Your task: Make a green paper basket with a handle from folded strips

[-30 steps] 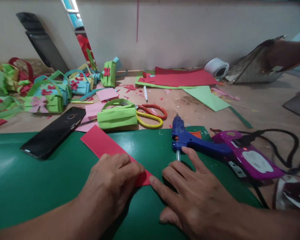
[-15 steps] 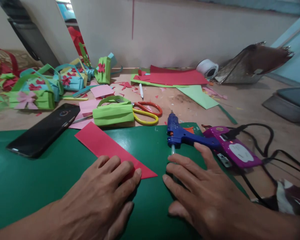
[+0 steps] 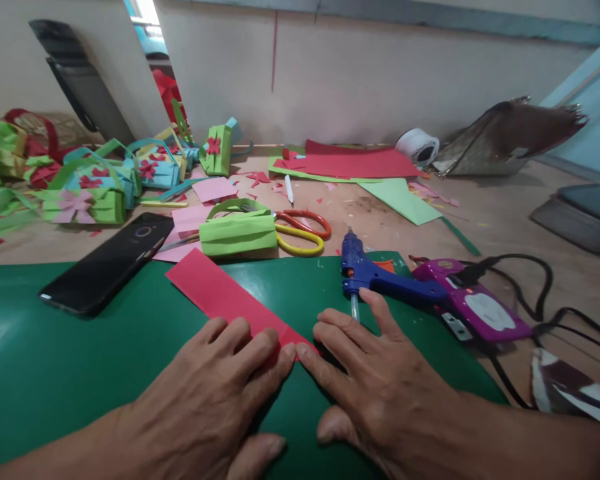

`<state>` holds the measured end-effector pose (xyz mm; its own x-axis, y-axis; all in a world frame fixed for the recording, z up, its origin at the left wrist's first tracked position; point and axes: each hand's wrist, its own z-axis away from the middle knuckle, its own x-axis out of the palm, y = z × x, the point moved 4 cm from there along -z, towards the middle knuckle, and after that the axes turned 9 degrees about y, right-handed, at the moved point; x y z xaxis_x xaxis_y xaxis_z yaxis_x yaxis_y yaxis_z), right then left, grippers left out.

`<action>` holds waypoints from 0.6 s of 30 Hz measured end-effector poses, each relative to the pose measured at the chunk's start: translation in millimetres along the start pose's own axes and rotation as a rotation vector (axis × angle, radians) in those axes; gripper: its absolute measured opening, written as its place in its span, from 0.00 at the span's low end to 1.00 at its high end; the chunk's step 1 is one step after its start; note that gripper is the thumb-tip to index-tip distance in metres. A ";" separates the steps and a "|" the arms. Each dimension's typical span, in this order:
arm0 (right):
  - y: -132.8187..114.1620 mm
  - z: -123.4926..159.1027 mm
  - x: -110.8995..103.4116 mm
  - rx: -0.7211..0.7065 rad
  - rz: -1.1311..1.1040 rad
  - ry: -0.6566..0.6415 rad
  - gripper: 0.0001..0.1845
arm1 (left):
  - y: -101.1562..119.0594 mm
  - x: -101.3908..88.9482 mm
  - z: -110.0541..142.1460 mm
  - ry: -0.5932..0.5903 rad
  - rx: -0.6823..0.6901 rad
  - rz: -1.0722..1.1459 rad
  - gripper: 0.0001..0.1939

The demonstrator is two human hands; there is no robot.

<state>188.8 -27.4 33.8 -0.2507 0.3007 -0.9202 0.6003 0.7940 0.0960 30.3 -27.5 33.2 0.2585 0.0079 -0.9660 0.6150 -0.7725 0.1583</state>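
A folded strip of red paper [image 3: 225, 288] lies slantwise on the green mat [image 3: 100, 360], its near right end coming to a point. My left hand [image 3: 220, 380] presses on the lower part of the strip with spread fingers, thumb apart on the mat. From the other side, my right hand [image 3: 370, 380] rests its index fingertip on the pointed end, right beside my left index finger. Its remaining fingers are stretched out. Just beyond my right hand lies a blue glue gun [image 3: 365, 267] with a clear glue stick in its back.
A black phone [image 3: 110, 263], scissors [image 3: 300, 233] and a green paper piece [image 3: 237, 235] lie beyond the mat. Small paper bags [image 3: 85, 207] crowd the left. Red sheets [image 3: 355, 160] lie at the back. A purple power strip [image 3: 475, 300] with black cords is at right.
My right hand has moved left, from the mat back onto the strip's pointed end. That end was folded down to a point between the first two frames. The view shifted slightly.
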 end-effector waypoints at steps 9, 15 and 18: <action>-4.3 -4.9 1.0 -0.127 0.082 -0.016 0.09 | -9.7 -8.3 23.1 0.138 0.014 -0.027 0.17; -21.6 -17.5 4.0 -0.287 0.192 -0.065 0.08 | -15.8 -3.9 31.4 0.164 -0.066 0.028 0.14; -27.6 -20.2 3.5 -0.325 0.251 -0.042 0.08 | -15.6 -7.2 35.2 0.285 -0.072 0.052 0.12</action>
<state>156.0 -37.5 35.7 -0.0912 0.4898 -0.8670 0.3658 0.8263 0.4283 -7.3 -37.9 30.4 0.4835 0.1554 -0.8614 0.6444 -0.7292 0.2302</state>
